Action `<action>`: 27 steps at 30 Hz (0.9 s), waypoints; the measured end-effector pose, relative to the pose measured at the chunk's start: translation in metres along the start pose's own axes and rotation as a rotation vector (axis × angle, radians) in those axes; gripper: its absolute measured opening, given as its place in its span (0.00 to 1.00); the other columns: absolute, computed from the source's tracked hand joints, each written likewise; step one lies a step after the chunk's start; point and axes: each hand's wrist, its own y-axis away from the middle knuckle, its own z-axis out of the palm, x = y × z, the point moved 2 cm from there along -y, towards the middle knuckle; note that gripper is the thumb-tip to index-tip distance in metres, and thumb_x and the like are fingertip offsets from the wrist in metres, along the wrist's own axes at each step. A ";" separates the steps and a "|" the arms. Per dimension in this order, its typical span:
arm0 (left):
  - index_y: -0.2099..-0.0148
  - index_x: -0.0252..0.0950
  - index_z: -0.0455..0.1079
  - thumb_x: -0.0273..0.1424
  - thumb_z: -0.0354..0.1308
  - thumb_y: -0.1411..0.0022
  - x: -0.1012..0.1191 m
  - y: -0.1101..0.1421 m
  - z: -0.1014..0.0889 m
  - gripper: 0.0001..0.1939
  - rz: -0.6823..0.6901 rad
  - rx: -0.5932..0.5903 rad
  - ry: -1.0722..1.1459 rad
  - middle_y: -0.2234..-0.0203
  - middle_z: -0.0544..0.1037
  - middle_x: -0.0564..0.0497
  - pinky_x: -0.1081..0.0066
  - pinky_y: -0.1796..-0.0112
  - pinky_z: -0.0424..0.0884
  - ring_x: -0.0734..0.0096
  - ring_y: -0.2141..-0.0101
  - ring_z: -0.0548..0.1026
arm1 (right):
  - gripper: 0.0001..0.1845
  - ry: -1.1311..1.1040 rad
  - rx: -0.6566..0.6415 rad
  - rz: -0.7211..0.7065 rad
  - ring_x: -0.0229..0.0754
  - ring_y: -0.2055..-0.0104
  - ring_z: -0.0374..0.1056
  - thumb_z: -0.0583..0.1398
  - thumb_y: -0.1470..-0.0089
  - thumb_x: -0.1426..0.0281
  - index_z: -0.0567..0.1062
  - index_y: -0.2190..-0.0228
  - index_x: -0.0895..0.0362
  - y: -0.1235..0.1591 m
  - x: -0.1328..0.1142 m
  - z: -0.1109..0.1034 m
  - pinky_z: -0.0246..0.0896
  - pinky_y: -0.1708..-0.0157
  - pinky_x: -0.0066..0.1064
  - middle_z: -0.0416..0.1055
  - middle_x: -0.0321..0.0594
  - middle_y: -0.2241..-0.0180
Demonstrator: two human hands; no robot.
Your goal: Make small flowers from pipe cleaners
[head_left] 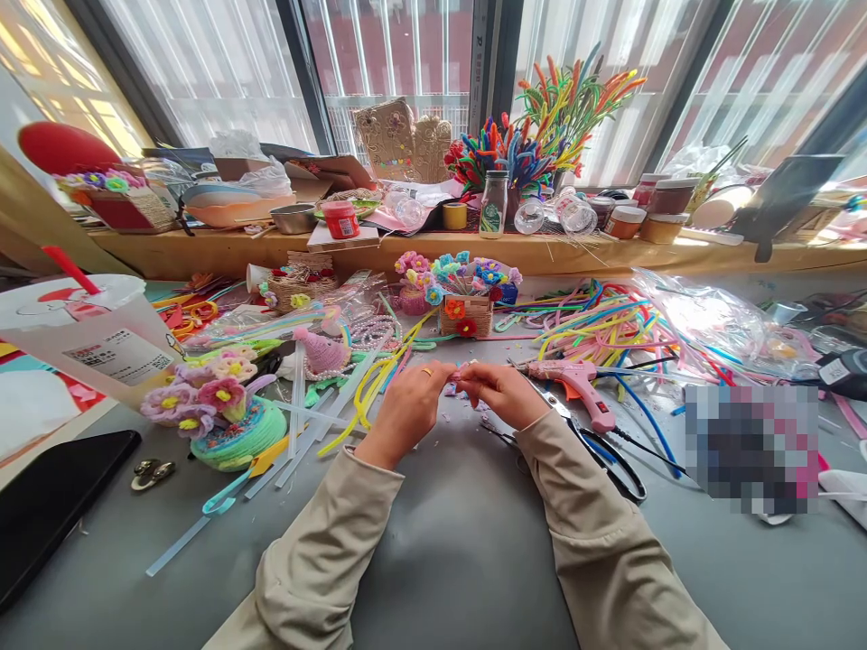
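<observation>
My left hand [414, 408] and my right hand [505, 393] meet over the middle of the grey table. Their fingertips are pinched together on a small pink piece [458, 374], mostly hidden by the fingers; its kind is hard to make out. Lilac and pink scraps [474, 403] lie just beneath. To the right of my right hand rests a pink hot glue gun [583, 386], with black-handled scissors [613, 465] partly behind my right sleeve. Yellow pipe cleaners [369, 390] and clear glue sticks [298, 397] lie left of my left hand.
On the left are a drink cup [101, 334], a black phone [60, 506] and a green pot with fuzzy flowers [237, 429]. A flower basket [467, 316] stands ahead. Piled pipe cleaners [596, 325] lie right. Jars and a glass bottle [494, 206] line the windowsill.
</observation>
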 end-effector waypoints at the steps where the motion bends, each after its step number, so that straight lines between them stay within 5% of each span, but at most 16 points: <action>1: 0.57 0.36 0.58 0.21 0.40 0.45 0.000 0.000 0.000 0.14 0.001 -0.002 -0.004 0.69 0.71 0.49 0.70 0.66 0.61 0.68 0.67 0.67 | 0.09 -0.013 -0.009 0.009 0.31 0.80 0.58 0.52 0.51 0.68 0.70 0.71 0.59 0.000 0.001 0.000 0.53 0.75 0.23 0.63 0.31 0.84; 10: 0.58 0.36 0.58 0.21 0.41 0.45 0.001 0.000 -0.002 0.12 0.007 0.018 -0.020 0.69 0.71 0.50 0.70 0.68 0.61 0.68 0.68 0.68 | 0.09 -0.124 -0.051 -0.012 0.32 0.77 0.61 0.54 0.53 0.68 0.71 0.75 0.60 -0.001 0.005 0.003 0.56 0.74 0.23 0.68 0.36 0.77; 17: 0.60 0.35 0.58 0.22 0.42 0.44 0.000 -0.001 -0.003 0.10 0.011 0.132 0.009 0.70 0.72 0.51 0.73 0.71 0.61 0.70 0.70 0.69 | 0.07 -0.056 0.017 -0.015 0.35 0.73 0.62 0.55 0.54 0.69 0.72 0.75 0.60 -0.002 0.007 0.005 0.56 0.72 0.24 0.67 0.37 0.76; 27: 0.63 0.34 0.59 0.27 0.40 0.42 0.002 -0.002 -0.004 0.08 -0.015 0.119 -0.039 0.74 0.72 0.50 0.72 0.75 0.58 0.69 0.74 0.69 | 0.06 0.051 0.124 -0.097 0.35 0.73 0.61 0.55 0.53 0.69 0.71 0.75 0.59 -0.002 0.004 0.004 0.54 0.71 0.25 0.67 0.37 0.76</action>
